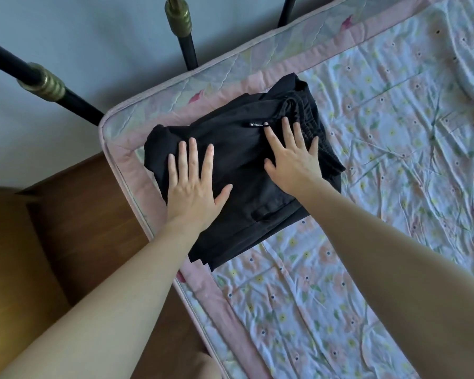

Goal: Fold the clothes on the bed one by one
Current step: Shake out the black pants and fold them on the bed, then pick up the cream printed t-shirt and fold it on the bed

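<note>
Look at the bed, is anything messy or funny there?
A little. The folded black clothes sit askew at the mattress corner, one edge poking over the pink border. The flowery sheet is all wrinkled. Both hands, left and right, press flat on the clothes.

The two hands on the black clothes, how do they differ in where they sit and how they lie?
The left hand lies on the smooth, flat part of the black clothes, near the mattress edge; the right hand lies farther in, over the bed.
The right hand's fingertips reach the gathered waistband and drawstring; the left hand's touch plain fabric only.
Both are open, fingers spread, palms down on the garment.
</note>
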